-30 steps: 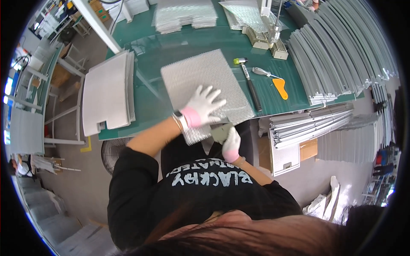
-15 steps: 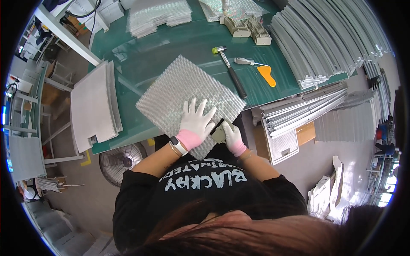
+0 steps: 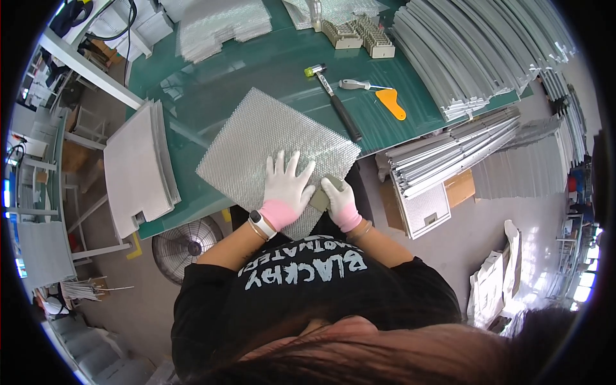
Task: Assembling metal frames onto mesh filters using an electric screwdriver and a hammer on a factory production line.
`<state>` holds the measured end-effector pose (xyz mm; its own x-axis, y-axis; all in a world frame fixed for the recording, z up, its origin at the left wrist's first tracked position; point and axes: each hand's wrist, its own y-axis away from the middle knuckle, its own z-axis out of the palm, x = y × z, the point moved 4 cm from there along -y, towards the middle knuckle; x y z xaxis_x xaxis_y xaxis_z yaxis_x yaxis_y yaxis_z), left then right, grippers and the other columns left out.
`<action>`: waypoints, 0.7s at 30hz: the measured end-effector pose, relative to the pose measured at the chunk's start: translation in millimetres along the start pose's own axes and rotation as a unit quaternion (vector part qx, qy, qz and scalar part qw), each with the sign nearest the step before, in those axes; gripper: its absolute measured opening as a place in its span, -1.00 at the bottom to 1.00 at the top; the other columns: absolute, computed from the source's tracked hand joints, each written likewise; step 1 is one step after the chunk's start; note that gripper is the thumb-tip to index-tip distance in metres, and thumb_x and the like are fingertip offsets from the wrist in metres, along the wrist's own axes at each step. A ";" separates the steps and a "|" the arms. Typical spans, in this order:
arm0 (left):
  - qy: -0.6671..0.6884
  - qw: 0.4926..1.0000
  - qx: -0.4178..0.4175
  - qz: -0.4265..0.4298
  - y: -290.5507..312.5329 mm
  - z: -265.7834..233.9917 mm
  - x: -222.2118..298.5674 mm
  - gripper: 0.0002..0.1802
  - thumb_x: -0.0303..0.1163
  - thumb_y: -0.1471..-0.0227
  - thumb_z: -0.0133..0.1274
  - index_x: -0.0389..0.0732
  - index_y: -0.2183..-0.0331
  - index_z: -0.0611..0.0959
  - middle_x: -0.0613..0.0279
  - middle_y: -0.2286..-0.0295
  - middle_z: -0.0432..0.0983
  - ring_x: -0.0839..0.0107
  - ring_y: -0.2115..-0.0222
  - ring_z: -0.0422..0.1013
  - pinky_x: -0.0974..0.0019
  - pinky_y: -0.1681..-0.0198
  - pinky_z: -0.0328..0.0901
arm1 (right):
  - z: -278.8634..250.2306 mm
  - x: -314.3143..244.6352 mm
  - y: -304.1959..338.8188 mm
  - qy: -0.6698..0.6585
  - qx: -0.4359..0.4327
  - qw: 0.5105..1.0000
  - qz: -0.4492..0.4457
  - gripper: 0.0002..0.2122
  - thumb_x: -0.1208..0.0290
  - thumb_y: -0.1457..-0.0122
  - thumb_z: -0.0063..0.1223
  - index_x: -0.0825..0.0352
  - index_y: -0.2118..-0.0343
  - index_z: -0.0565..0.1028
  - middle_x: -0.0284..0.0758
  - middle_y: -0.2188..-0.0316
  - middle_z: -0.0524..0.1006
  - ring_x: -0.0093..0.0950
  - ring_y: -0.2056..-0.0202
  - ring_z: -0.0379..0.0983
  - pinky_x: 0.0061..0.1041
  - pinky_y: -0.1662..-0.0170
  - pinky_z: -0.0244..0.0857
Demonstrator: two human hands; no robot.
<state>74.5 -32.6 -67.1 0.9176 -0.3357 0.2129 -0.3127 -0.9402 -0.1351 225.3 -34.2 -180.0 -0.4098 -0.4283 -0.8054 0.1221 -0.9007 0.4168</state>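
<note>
1. Your left hand (image 3: 287, 192), in a white glove with a pink cuff, is open, fingers spread and pointing away from you, its palm down on the mesh sheet (image 3: 256, 135).
2. Your right hand (image 3: 344, 204), gloved the same way, is closed around a small grey-green piece (image 3: 319, 201), its thumb toward your left hand.
3. The piece is at the sheet's near right edge, just beside your left thumb; your hand hides how the two meet, so you cannot tell whether it is fitted over the edge.
4. The sheet lies turned cornerwise on the near part of the green table (image 3: 205, 77), one corner pointing far and its near corner hanging past the table edge toward your lap.
5. To the right of the sheet lies a hammer (image 3: 345, 117), its green-tipped head at the far end.
6. Right of the hammer are a screwdriver (image 3: 354, 85) and an orange scraper (image 3: 390, 104), the screwdriver's tip at the scraper's far end.
7. Beyond these tools sit slotted blocks (image 3: 378, 45), with tall panels (image 3: 475, 58) stacked on the right.
8. A pale stack (image 3: 131, 167) stands at the table's left, and a fan (image 3: 192, 248) is below it, nearer you.
</note>
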 end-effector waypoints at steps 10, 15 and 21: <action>-0.029 0.999 -0.014 -0.009 4.6 4.4 0.7 -0.40 -0.14 -0.04 0.07 -0.01 -0.13 0.43 -0.06 -0.14 0.21 -0.20 -0.15 0.07 -0.31 -0.21 -0.09 | 16.3 -1.3 1.8 0.054 -0.026 0.998 -0.023 -0.80 0.32 -0.26 0.09 0.37 0.37 0.56 -0.52 0.48 0.50 -0.73 0.44 0.39 -0.63 0.37 0.32; 0.027 0.999 0.035 0.009 -1.9 0.3 -10.6 -0.45 -0.08 0.02 0.12 0.03 -0.04 0.55 -0.01 -0.07 0.32 -0.14 -0.12 0.13 -0.27 -0.18 -0.02 | 11.4 1.5 5.0 0.059 -0.019 0.997 -0.047 -0.80 0.32 -0.28 0.06 0.37 0.37 0.55 -0.52 0.48 0.50 -0.74 0.45 0.38 -0.63 0.36 0.33; 0.039 0.999 0.037 0.005 -3.9 0.6 -11.0 -0.50 -0.07 0.03 0.12 0.07 0.01 0.58 0.02 -0.03 0.35 -0.12 -0.09 0.16 -0.20 -0.14 0.03 | 9.8 10.4 -0.1 -0.023 0.003 0.998 -0.061 -0.81 0.34 -0.28 0.05 0.36 0.37 0.55 -0.52 0.48 0.51 -0.74 0.45 0.38 -0.64 0.37 0.32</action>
<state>65.8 -25.3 -69.5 0.8917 -0.3519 0.2846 -0.3006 -0.9306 -0.2090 212.1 -37.9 -184.2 -0.4616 -0.3116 -0.8305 0.0629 -0.9454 0.3198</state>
